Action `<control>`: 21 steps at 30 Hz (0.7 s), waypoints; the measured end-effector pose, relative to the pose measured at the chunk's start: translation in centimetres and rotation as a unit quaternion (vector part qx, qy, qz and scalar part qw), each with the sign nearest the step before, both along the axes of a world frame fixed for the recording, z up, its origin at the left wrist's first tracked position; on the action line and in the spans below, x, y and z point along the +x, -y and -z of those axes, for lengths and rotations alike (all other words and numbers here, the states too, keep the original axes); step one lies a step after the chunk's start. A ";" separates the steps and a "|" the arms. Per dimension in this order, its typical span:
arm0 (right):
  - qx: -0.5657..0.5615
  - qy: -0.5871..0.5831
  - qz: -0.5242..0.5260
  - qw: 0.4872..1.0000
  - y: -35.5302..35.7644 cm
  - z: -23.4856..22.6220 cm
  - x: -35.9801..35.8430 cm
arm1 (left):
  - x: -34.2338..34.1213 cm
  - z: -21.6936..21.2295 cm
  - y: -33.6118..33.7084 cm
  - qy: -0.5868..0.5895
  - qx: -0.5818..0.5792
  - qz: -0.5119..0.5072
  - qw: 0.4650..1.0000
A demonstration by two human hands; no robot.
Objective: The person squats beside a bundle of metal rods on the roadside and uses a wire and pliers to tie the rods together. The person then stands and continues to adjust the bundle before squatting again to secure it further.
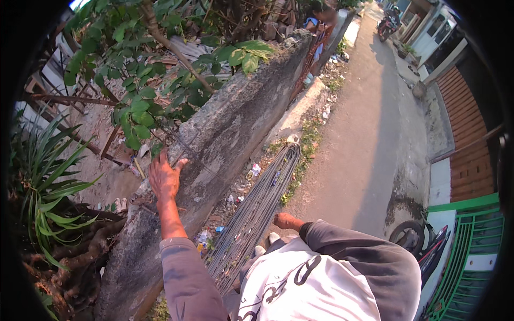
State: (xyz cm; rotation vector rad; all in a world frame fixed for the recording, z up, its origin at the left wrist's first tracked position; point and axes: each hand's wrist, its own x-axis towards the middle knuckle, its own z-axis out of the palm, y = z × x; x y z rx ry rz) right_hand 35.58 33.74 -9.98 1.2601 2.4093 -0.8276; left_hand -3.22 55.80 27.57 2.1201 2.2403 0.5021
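You are resting your left hand (165,179) spread open on the concrete wall (225,134), gripping nothing, while your right hand (286,220), its grip hidden, is hanging nearer the rebar bundle (262,200), which is running near-to-far along the wall's right side.

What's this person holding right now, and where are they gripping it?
Nothing is clearly held. The left hand rests flat on the wall top. The right hand hangs near the rebar bundle, grip not visible.
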 end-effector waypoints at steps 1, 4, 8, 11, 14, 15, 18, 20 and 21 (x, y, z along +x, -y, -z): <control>-0.022 -0.038 0.117 0.992 -0.4 -1.0 -1.1 | -0.2 -0.1 0.4 -0.008 0.001 -0.002 1.000; -0.037 -0.152 0.403 0.902 -5.4 -6.4 -4.5 | -1.3 0.1 1.0 -0.035 -0.007 -0.032 0.999; 0.168 -0.285 0.508 0.795 -15.4 -17.4 -8.1 | -2.3 0.5 0.9 -0.048 0.029 -0.008 0.998; 0.329 -0.340 0.435 0.766 -22.7 -26.5 -10.5 | -2.3 0.5 -0.1 -0.033 -0.004 -0.017 0.999; 0.479 -0.382 0.284 0.738 -28.4 -32.9 -13.6 | -3.7 1.4 -0.2 -0.048 -0.022 -0.046 0.998; 0.482 -0.396 0.237 0.745 -30.6 -33.1 -14.7 | -4.8 2.0 0.5 -0.080 0.014 -0.046 0.996; 0.471 -0.355 0.189 0.785 -37.6 -30.9 -13.6 | -2.3 -0.1 0.4 0.022 -0.020 -0.042 0.999; 0.440 -0.314 0.192 0.819 -39.2 -29.8 -14.9 | -2.3 0.0 1.0 0.021 -0.020 -0.041 0.999; 0.478 -0.306 0.188 0.802 -39.3 -29.3 -15.3 | -2.4 0.0 1.2 0.018 -0.018 -0.041 0.999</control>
